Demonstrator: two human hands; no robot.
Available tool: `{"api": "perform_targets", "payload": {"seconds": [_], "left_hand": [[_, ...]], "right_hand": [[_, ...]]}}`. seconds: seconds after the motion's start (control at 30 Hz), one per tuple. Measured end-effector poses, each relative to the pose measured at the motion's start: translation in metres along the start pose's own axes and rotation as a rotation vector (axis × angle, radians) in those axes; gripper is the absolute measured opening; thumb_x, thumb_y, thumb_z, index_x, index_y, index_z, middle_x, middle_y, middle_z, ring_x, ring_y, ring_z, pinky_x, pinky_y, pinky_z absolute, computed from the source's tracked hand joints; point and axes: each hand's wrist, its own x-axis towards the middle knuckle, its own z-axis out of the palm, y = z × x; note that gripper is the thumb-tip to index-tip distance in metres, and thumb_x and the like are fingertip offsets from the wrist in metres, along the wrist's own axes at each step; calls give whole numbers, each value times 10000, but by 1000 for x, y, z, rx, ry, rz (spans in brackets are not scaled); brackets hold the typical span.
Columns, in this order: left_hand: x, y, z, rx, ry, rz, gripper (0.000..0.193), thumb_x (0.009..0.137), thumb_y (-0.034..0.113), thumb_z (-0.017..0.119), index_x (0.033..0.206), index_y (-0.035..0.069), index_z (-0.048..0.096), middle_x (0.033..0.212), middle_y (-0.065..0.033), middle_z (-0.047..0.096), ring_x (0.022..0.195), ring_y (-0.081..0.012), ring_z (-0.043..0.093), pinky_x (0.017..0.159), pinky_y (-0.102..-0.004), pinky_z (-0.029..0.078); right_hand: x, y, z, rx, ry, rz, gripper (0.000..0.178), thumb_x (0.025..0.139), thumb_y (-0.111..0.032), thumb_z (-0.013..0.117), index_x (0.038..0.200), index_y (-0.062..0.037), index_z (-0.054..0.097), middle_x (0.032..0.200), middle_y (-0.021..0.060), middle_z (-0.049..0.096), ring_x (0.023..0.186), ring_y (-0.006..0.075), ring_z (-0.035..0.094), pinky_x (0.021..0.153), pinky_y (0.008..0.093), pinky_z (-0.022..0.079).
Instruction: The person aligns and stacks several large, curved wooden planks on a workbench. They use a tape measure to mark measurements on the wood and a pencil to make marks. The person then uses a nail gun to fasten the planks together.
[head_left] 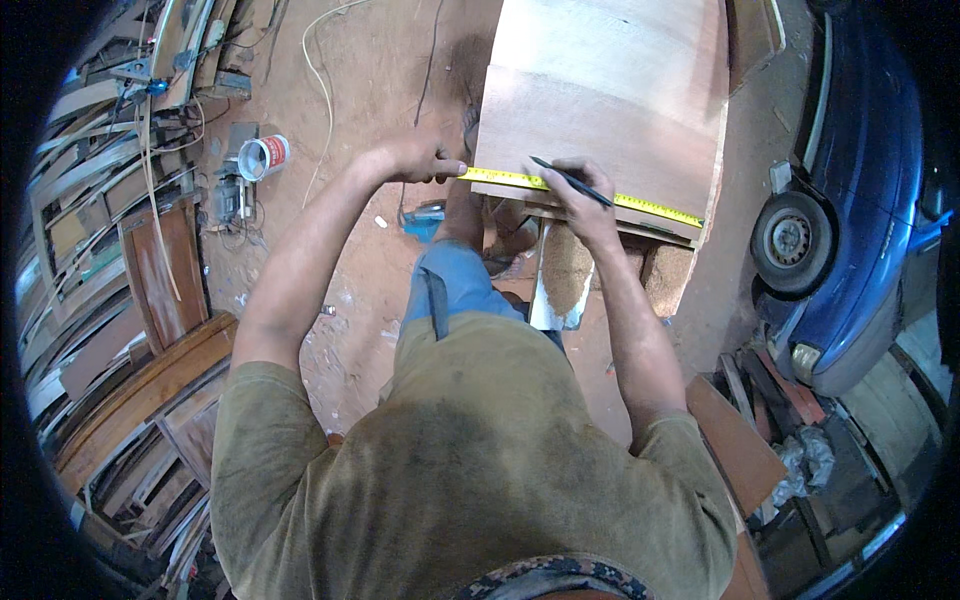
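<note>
Held yellow flat measuring tape [510, 179] at its nine-o'clock end in left grip [412, 158]; clasped slim dark pen [578, 184] in right grip [588, 206]. Found tape spanning pale-brown rectangular wooden panel [600, 115] at one o'clock. Judged as measuring; next called for steady marking.

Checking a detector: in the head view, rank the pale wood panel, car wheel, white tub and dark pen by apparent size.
1. Pale wood panel
2. Car wheel
3. White tub
4. Dark pen
</note>
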Motion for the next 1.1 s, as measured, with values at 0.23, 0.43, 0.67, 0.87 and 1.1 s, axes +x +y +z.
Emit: {"api": "perform_targets", "payload": {"seconds": [0.23, 0.43, 0.67, 0.87, 1.1], "left_hand": [[-1, 2, -4, -59, -62, -68, 519, 917, 546, 629, 810, 48, 731, 675, -67, 656, 556, -164, 581, 539, -353, 474], [-9, 9, -11, -20, -24, -31, 518, 909, 556, 631, 820, 60, 750, 674, -62, 661, 564, -162, 586, 533, -341, 474], [-4, 7, -10, -53, -61, -48, 512, 910, 548, 633, 815, 57, 740, 672, -51, 660, 571, -152, 588, 525, -337, 468], [-1, 5, -9, -46, -67, -44, 516, 909, 541, 636, 787, 48, 726, 663, -52, 656, 562, -140, 581, 517, -321, 466], [1, 6, -8, -20, -82, -91, 498, 928, 534, 619, 852, 58, 742, 675, -58, 656, 569, -157, 592, 529, -335, 482]], "right_hand": [[28, 6, 22, -200, -52, -26, 247, 871, -182, 751, 800, 3, 604, 763, 87, 668, 664, 112, 611, 568, 278, 498], [30, 23, 19, -265, 36, -41, 386, 880, -180, 719, 584, -40, 514, 545, -1, 513, 533, 75, 454, 498, 282, 379], [32, 31, 22, -289, 68, -133, 371, 863, -175, 714, 592, -18, 514, 539, 4, 483, 543, 74, 423, 497, 296, 360], [29, 28, 22, -254, 63, -116, 360, 861, -174, 717, 601, -14, 526, 538, 10, 495, 528, 83, 426, 495, 302, 364], [30, 24, 23, -333, 47, -155, 348, 854, -160, 731, 613, -16, 524, 533, 18, 489, 520, 76, 427, 474, 297, 364]]}}
